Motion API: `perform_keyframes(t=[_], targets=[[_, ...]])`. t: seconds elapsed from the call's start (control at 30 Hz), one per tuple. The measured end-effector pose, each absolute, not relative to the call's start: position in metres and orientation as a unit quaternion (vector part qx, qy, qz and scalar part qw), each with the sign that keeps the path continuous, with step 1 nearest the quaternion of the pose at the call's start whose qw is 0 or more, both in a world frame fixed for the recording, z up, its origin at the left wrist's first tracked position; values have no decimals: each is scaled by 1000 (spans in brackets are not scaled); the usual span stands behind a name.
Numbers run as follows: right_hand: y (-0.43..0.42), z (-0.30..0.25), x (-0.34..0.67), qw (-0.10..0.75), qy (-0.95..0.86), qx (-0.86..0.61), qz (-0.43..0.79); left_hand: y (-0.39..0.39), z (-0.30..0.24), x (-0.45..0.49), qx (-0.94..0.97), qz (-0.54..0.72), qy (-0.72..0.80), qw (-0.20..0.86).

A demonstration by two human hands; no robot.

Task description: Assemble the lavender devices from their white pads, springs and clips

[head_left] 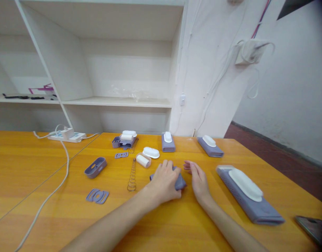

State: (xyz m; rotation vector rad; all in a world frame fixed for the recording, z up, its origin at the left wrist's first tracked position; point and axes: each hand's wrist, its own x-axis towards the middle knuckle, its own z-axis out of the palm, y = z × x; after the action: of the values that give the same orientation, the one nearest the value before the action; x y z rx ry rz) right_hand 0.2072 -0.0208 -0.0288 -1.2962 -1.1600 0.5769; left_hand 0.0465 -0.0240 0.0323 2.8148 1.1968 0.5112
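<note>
My left hand (164, 182) lies over a purple plastic housing (180, 182) on the orange table, fingers curled around it. My right hand (199, 180) rests just to its right, fingers together and stretched flat, fingertips near the housing's far end. Only the housing's right end and a bit of its left edge show from under my left hand. A metal coil spring (131, 175) lies left of my left hand. Beyond it sit a white cap (151, 152) and a white roller piece (143, 160).
Assembled purple-and-white units lie at the right (248, 194), back right (210, 145) and back centre (168, 141). Loose purple parts lie at left (95, 167), (97, 196), (121, 154). A power strip (68, 135) with a white cable (63, 164) sits back left. A phone (314, 229) lies at the right edge.
</note>
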Motion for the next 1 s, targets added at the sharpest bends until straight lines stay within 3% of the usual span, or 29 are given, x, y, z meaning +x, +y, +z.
perform_keyframes(t=[0.17,0.33,0.57,0.73,1.0], targets=[[-24,-28,204,602,-529,-546,243,-19,31,43,902,193,384,52],[-33,-19,197,544,-628,-530,168,-21,29,5,870,190,453,52],[-43,-16,188,423,-739,-520,61,-17,19,-55,810,99,576,-53],[-45,-15,187,374,-767,-521,13,2,23,-57,780,131,603,-104],[-50,-8,185,350,-775,-526,-33,33,29,-29,750,209,626,40]])
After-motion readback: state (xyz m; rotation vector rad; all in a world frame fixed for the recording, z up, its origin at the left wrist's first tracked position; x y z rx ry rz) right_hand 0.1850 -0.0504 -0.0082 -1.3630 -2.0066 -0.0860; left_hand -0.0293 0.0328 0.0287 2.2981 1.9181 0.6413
